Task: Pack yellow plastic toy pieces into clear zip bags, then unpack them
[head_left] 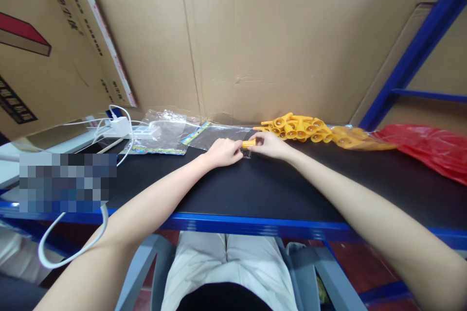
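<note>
Between my hands is a yellow plastic piece (pixel 249 144), ridged and roughly tube-shaped. My right hand (pixel 270 145) pinches its right end. My left hand (pixel 223 152) is closed at the piece's left end, over a clear plastic bag (pixel 224 135) with a colourful printed strip. The left fingertips are partly hidden, and the bag's edge shows just below the piece. Just beyond my right hand lies a pile of yellow plastic pieces (pixel 301 129) with flared, cup-like ends and shiny centres.
More clear bags (pixel 164 138) lie left of my hands. White cables and a charger (pixel 119 127) are at the far left. A red plastic bag (pixel 426 148) lies right of the pile. Cardboard (pixel 292 39) stands behind the black tabletop (pixel 255 189), with a blue metal edge (pixel 255 223) in front.
</note>
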Available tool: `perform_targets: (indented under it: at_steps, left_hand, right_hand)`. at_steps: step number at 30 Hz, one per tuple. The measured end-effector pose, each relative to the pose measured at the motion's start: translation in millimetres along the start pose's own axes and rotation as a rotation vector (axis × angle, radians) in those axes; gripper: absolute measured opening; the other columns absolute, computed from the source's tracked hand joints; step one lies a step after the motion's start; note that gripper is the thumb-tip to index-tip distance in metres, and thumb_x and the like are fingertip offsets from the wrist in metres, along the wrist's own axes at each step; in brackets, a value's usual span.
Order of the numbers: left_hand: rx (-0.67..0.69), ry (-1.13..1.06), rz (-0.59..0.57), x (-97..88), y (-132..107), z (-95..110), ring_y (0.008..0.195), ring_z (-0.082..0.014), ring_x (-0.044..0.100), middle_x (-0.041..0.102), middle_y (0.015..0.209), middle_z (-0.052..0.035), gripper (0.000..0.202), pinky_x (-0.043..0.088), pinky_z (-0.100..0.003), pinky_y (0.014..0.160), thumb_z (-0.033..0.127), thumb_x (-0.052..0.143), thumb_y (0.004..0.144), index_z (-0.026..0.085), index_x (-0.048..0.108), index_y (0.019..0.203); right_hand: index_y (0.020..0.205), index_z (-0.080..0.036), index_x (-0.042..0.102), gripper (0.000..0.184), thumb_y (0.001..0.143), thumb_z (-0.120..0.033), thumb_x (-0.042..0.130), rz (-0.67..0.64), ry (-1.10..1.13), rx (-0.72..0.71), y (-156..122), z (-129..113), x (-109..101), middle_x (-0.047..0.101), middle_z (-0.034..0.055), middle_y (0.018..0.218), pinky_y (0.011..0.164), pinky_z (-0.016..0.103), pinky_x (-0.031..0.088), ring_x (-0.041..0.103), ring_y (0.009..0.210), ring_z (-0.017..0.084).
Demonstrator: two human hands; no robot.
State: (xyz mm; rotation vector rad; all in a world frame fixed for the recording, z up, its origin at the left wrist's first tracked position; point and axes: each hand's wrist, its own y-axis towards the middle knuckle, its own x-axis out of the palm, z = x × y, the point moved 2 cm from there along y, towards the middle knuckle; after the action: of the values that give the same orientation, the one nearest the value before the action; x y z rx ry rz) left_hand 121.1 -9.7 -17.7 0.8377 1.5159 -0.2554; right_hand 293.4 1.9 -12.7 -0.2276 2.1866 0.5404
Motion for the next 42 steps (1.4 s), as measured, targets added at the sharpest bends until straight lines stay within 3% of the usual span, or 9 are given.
perform_targets:
  at_steps: [7, 10, 15, 19, 22, 27, 31, 37, 42]
  left_hand:
    - [-0.015, -0.04, 0.017, -2.1, 2, -10, 0.072, -0.0206, 0.063, 0.067, 0.077, -0.0055, 0.029, 0.041, -0.028, 0.064, 0.034, 0.036, 0.085, 0.019, 0.061, 0.083]
    - [-0.238, -0.014, 0.058, -4.2, 4, -37, 0.08, -0.0239, 0.064, 0.068, 0.082, -0.0088, 0.035, 0.043, -0.031, 0.069, 0.036, 0.032, 0.087, 0.018, 0.061, 0.086]
    - [-0.696, -0.06, 0.06, -2.1, -13, -102, 0.098, -0.0289, 0.06, 0.064, 0.104, -0.0164, 0.033, 0.044, -0.035, 0.078, 0.032, 0.042, 0.082, 0.015, 0.053, 0.107]
    - [-0.929, -0.117, 0.013, 6.5, -30, -143, 0.113, -0.0364, 0.05, 0.054, 0.119, -0.0251, 0.041, 0.042, -0.043, 0.086, 0.035, 0.05, 0.077, 0.01, 0.05, 0.11]
    - [-1.009, -0.248, -0.053, 15.3, -33, -159, 0.106, -0.0344, 0.055, 0.06, 0.106, -0.0222, 0.035, 0.043, -0.041, 0.083, 0.035, 0.056, 0.074, 0.011, 0.055, 0.099]
    - [-0.891, -0.489, -0.036, 17.7, -28, -152, 0.081, -0.0235, 0.062, 0.064, 0.075, -0.0086, 0.013, 0.045, -0.029, 0.069, 0.018, 0.056, 0.067, 0.013, 0.059, 0.079]
    - [-0.824, -0.712, -0.005, 8.5, -23, -135, 0.061, -0.0142, 0.059, 0.058, 0.063, -0.0001, 0.033, 0.044, -0.023, 0.059, 0.005, 0.05, 0.064, 0.015, 0.059, 0.095]
    - [-0.794, -1.099, -0.113, 3.6, -14, -107, 0.054, -0.0105, 0.06, 0.056, 0.06, 0.0015, 0.031, 0.049, -0.024, 0.063, 0.002, 0.046, 0.072, 0.015, 0.056, 0.098]
    - [-0.845, -1.238, -0.171, 10.9, -9, -87, 0.054, -0.0122, 0.063, 0.057, 0.06, 0.0007, 0.024, 0.053, -0.03, 0.071, 0.005, 0.052, 0.076, 0.012, 0.055, 0.099]
  right_hand:
    - [0.093, -0.013, 0.064, 0.029, 0.068, -0.028, 0.064, -0.073, 0.005, 0.017, 1, 3, 18, 0.06, 0.0013, 0.072, 0.06, 0.024, 0.041, 0.052, 0.062, 0.012]
    - [0.097, -0.014, 0.064, 0.033, 0.068, -0.029, 0.065, -0.08, -0.04, 0.017, 0, 3, 16, 0.06, 0.0019, 0.074, 0.061, 0.024, 0.041, 0.052, 0.064, 0.012]
    - [0.1, -0.013, 0.062, 0.036, 0.07, -0.032, 0.065, -0.103, -0.095, 0.007, 0, 3, 15, 0.058, 0.0027, 0.077, 0.063, 0.025, 0.041, 0.052, 0.065, 0.012]
    - [0.089, -0.013, 0.063, 0.027, 0.068, -0.03, 0.065, -0.036, -0.151, -0.042, 2, 5, 16, 0.057, 0.005, 0.083, 0.065, 0.025, 0.041, 0.052, 0.07, 0.013]
    - [0.087, -0.012, 0.064, 0.026, 0.068, -0.029, 0.065, 0.001, -0.16, -0.081, 1, 4, 15, 0.057, 0.0059, 0.084, 0.066, 0.026, 0.041, 0.052, 0.072, 0.014]
    - [0.091, -0.012, 0.066, 0.03, 0.069, -0.032, 0.063, 0.03, -0.134, -0.083, -2, -4, 9, 0.061, 0.006, 0.082, 0.066, 0.027, 0.041, 0.055, 0.071, 0.015]
    - [0.09, -0.012, 0.067, 0.028, 0.068, -0.03, 0.063, 0.065, -0.165, -0.094, -2, -9, 5, 0.065, 0.0085, 0.088, 0.073, 0.03, 0.042, 0.058, 0.082, 0.02]
    - [0.084, -0.014, 0.068, 0.02, 0.069, -0.026, 0.062, 0.019, -0.022, -0.063, -1, -6, 2, 0.068, 0.0079, 0.088, 0.076, 0.031, 0.045, 0.062, 0.084, 0.023]
    - [0.085, -0.014, 0.067, 0.02, 0.068, -0.023, 0.062, -0.048, 0.096, -0.109, -1, -2, 6, 0.069, 0.0082, 0.094, 0.079, 0.03, 0.046, 0.062, 0.088, 0.021]
